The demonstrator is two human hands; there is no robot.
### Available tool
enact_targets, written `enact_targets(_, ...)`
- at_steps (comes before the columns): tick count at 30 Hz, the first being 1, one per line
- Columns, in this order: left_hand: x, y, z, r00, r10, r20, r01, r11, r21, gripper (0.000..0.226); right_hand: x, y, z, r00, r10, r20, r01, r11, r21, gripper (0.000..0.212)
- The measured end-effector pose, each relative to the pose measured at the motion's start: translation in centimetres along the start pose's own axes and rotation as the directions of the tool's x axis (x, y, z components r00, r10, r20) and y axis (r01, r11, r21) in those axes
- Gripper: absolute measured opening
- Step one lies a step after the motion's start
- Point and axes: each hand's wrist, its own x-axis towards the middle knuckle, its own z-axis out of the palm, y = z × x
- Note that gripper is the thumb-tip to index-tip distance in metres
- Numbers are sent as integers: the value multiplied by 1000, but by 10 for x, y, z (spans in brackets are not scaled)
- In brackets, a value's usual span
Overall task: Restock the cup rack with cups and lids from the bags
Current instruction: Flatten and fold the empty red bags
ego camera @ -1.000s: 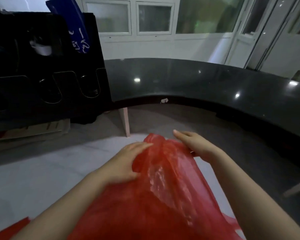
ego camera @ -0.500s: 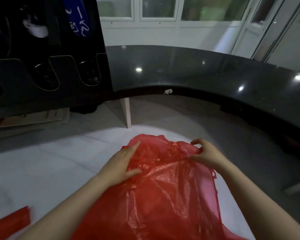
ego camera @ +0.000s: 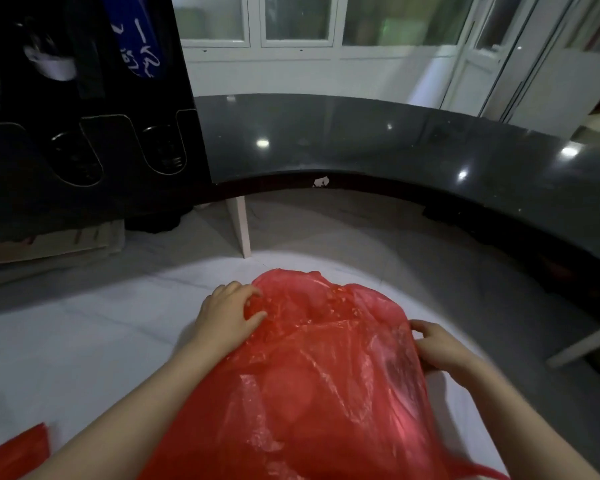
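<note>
— What sort of place is this?

— A drinks shop or café, I'd say, seen from the staff side of the counter. It is long, curved and glossy black.

— What else points that way?

— A black cup rack at the left, with rounded slots in its front. Stacked cups show dimly in two of them. Flattened cardboard lies at its foot, and a red plastic bag sits on the pale tiled floor.

— And beyond the counter?

— White-framed windows and a glass door, like a shopfront.
</note>
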Motion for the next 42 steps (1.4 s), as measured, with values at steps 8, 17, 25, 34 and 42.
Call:
enact_targets(8, 4, -21, 5, 998, -53, 23, 52, 998, 31, 7, 9, 11, 0, 875, -108, -471, 99, 994, -45, 17)
enact_targets(17, 34, -54, -45, 908, -278, 312, 415, 511, -753, 14, 13, -3, -30, 895, 203, -397, 177, 657, 733, 16)
enact_targets(25, 37, -80, -70, 929, 72, 363, -177, 947, 267, 34, 22, -14, -47, 849, 242, -469, 261, 580, 772, 11)
enact_targets(34, 39, -92, -68, 958, -67, 280, -59, 906, 419, 27, 33, -6, -55, 800, 158, -579, 228, 812, 537, 13)
enact_targets(42, 32, -102, -59, 956, -126, 264, 144, 988, -49, 9, 28, 3, -45, 707, 125, -696, 7, 983, 184, 24)
